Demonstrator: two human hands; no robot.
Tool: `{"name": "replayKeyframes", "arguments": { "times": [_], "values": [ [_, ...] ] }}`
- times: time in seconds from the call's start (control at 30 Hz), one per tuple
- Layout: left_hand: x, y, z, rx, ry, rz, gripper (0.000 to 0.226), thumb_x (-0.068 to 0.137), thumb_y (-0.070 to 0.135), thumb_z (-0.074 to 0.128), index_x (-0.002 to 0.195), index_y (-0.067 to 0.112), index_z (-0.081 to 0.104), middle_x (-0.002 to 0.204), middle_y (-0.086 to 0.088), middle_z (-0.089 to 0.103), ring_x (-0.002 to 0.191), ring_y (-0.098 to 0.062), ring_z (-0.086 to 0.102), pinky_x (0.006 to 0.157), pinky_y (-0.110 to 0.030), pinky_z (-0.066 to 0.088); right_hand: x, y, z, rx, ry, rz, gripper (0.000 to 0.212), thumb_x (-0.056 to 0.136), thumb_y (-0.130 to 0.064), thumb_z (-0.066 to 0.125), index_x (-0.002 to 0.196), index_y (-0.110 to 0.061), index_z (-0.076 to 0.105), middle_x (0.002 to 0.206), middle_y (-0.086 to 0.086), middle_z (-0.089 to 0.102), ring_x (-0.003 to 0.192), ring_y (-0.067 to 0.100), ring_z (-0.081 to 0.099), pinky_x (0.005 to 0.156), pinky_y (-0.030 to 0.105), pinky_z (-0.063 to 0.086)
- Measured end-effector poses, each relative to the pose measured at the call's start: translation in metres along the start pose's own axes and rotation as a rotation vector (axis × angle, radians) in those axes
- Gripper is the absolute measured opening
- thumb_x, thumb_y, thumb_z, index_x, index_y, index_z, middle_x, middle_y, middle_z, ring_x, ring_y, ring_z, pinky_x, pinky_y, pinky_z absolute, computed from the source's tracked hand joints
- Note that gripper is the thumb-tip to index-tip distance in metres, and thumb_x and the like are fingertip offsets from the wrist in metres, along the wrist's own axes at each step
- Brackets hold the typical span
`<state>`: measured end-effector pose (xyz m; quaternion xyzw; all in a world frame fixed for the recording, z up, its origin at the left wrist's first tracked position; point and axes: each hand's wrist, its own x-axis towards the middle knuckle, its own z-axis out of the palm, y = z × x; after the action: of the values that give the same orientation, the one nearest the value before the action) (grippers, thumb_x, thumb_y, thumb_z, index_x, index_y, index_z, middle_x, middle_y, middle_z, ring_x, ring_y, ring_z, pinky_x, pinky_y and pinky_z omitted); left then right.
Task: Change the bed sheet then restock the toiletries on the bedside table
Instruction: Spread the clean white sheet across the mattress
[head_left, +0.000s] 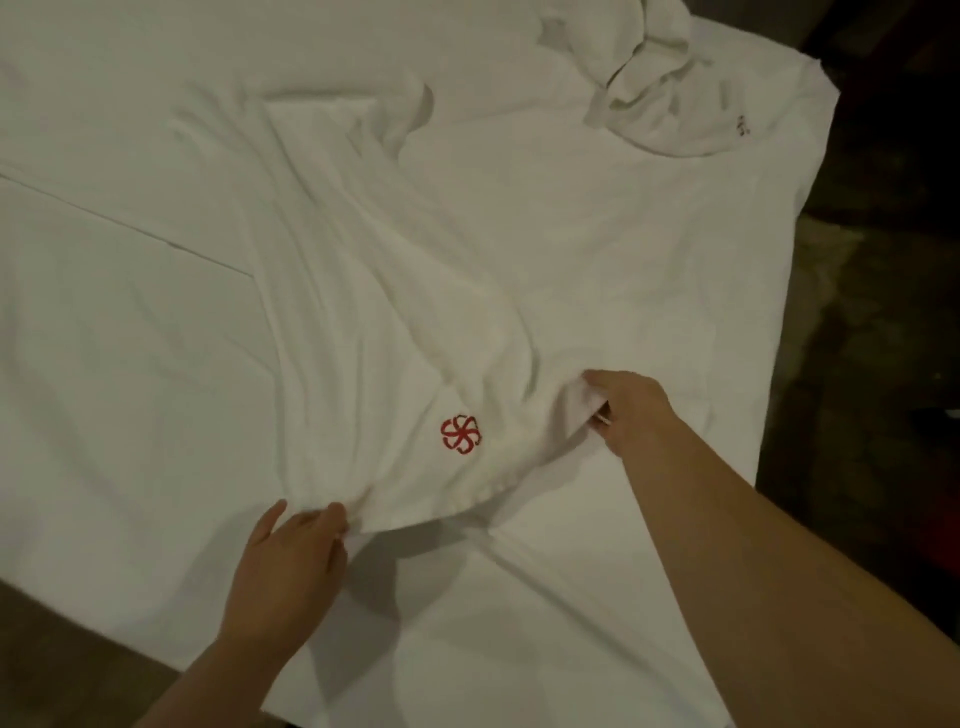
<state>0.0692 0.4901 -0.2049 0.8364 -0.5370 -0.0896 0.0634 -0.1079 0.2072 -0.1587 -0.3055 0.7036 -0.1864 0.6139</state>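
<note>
**Clerk:** Item one, the principal article?

**Recorder:** White bed sheet (395, 322), partly folded and creased, lying across the middle of the bed (104, 364). A red pinwheel-shaped logo (461, 434) is printed near its near hem. The hem curves between the two hands and stands slightly off the surface beneath, casting a shadow there.

**Clerk:** Hands on it?

**Recorder:** Two, both bare-armed. The left hand (291, 566) sits at the near-left corner of the hem, thumb spread out, fingers (332, 519) curled together onto the cloth edge; whether they pinch it or only press on it cannot be told. The right hand (631, 410) is further in and to the right, its fingers closed around a bunched fold of the sheet.

**Clerk:** What lies beneath?

**Recorder:** A flat white under-layer (545, 613) covering the bed, with a straight seam or fold line running across the left part.

**Clerk:** Other linen?

**Recorder:** One crumpled white cloth (654, 88) at the far right corner of the bed, well apart from both hands, carrying a small dark mark (898, 126), too small to read.

**Clerk:** Surroundings?

**Recorder:** Dark floor (857, 312) beside the right edge of the bed and at the near-left corner; details dim.
</note>
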Motion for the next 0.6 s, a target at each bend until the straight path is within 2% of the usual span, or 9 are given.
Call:
{"name": "replayKeyframes", "arguments": {
  "times": [0.07, 0.13, 0.17, 0.2, 0.27, 0.37, 0.47, 0.53, 0.6],
  "values": [
    [-0.004, -0.001, -0.008, 0.005, 0.031, -0.007, 0.02, 0.074, 0.018, 0.038, 0.071, 0.016, 0.057, 0.049, 0.007, 0.051, 0.048, -0.019, 0.055, 0.065, -0.036, 0.048, -0.009, 0.004, -0.007, -0.146, 0.152, -0.304, 0.007, 0.09, -0.009, 0.059, 0.093, -0.004, 0.062, 0.086, 0.008, 0.059, 0.086, 0.025, 0.056, 0.08, 0.035, 0.048],
    [-0.008, 0.001, -0.016, 0.019, 0.025, 0.048, 0.023, 0.071, 0.021, 0.036, 0.068, 0.016, 0.058, 0.047, 0.007, 0.047, 0.047, -0.02, 0.051, 0.063, -0.028, 0.036, -0.027, 0.012, -0.02, -0.274, 0.337, -0.535, 0.008, 0.093, -0.013, 0.054, 0.093, -0.008, 0.06, 0.086, 0.006, 0.058, 0.084, 0.023, 0.057, 0.078, 0.033, 0.048],
    [-0.01, 0.004, -0.017, 0.035, 0.004, 0.097, 0.024, 0.069, 0.022, 0.036, 0.066, 0.018, 0.059, 0.048, 0.008, 0.048, 0.048, -0.02, 0.051, 0.064, -0.027, 0.031, -0.033, 0.021, -0.029, -0.32, 0.418, -0.572, 0.009, 0.095, -0.015, 0.053, 0.096, -0.008, 0.059, 0.087, 0.005, 0.057, 0.083, 0.021, 0.057, 0.077, 0.031, 0.048],
    [-0.013, 0.008, -0.015, 0.051, -0.023, 0.153, 0.024, 0.067, 0.024, 0.037, 0.065, 0.02, 0.061, 0.051, 0.007, 0.05, 0.051, -0.02, 0.051, 0.065, -0.028, 0.029, -0.035, 0.032, -0.04, -0.384, 0.492, -0.56, 0.012, 0.096, -0.016, 0.052, 0.099, -0.006, 0.058, 0.088, 0.005, 0.055, 0.083, 0.022, 0.057, 0.075, 0.03, 0.047],
    [-0.021, 0.016, -0.006, 0.063, -0.105, 0.225, 0.026, 0.063, 0.026, 0.039, 0.064, 0.021, 0.064, 0.059, 0.005, 0.051, 0.057, -0.021, 0.052, 0.066, -0.032, 0.029, -0.036, 0.058, -0.06, -0.552, 0.557, -0.399, 0.02, 0.097, -0.015, 0.049, 0.108, 0.0, 0.057, 0.093, 0.012, 0.054, 0.085, 0.026, 0.055, 0.074, 0.032, 0.043],
    [-0.027, 0.021, 0.0, 0.028, -0.204, 0.256, 0.023, 0.058, 0.028, 0.04, 0.059, 0.021, 0.063, 0.061, 0.003, 0.051, 0.059, -0.021, 0.053, 0.069, -0.031, 0.031, -0.027, 0.081, -0.079, -0.539, 0.476, -0.143, 0.025, 0.094, -0.013, 0.049, 0.11, 0.005, 0.057, 0.092, 0.016, 0.055, 0.079, 0.027, 0.05, 0.072, 0.037, 0.044],
    [-0.032, 0.024, -0.001, -0.07, -0.223, 0.301, 0.016, 0.059, 0.029, 0.042, 0.053, 0.023, 0.055, 0.055, 0.007, 0.047, 0.054, -0.016, 0.049, 0.068, -0.026, 0.03, -0.021, 0.077, -0.079, -0.568, 0.469, -0.158, 0.024, 0.093, -0.01, 0.047, 0.106, 0.007, 0.057, 0.087, 0.014, 0.051, 0.076, 0.027, 0.047, 0.058, 0.032, 0.037],
    [-0.033, 0.024, -0.002, -0.104, -0.242, 0.349, 0.014, 0.061, 0.034, 0.044, 0.051, 0.026, 0.048, 0.053, 0.011, 0.045, 0.055, -0.009, 0.045, 0.063, -0.023, 0.033, -0.02, 0.075, -0.076, -0.72, 0.44, -0.14, 0.023, 0.096, -0.009, 0.041, 0.106, 0.006, 0.055, 0.088, 0.014, 0.05, 0.076, 0.029, 0.049, 0.055, 0.028, 0.031],
    [-0.029, 0.017, 0.004, -0.14, -0.188, 0.269, 0.022, 0.069, 0.042, 0.045, 0.054, 0.027, 0.05, 0.056, 0.011, 0.049, 0.057, -0.009, 0.049, 0.056, -0.024, 0.041, -0.018, 0.077, -0.077, -0.806, 0.428, -0.112, 0.023, 0.096, -0.008, 0.04, 0.106, 0.005, 0.055, 0.081, 0.01, 0.049, 0.069, 0.025, 0.049, 0.056, 0.028, 0.033]
  ]
}}
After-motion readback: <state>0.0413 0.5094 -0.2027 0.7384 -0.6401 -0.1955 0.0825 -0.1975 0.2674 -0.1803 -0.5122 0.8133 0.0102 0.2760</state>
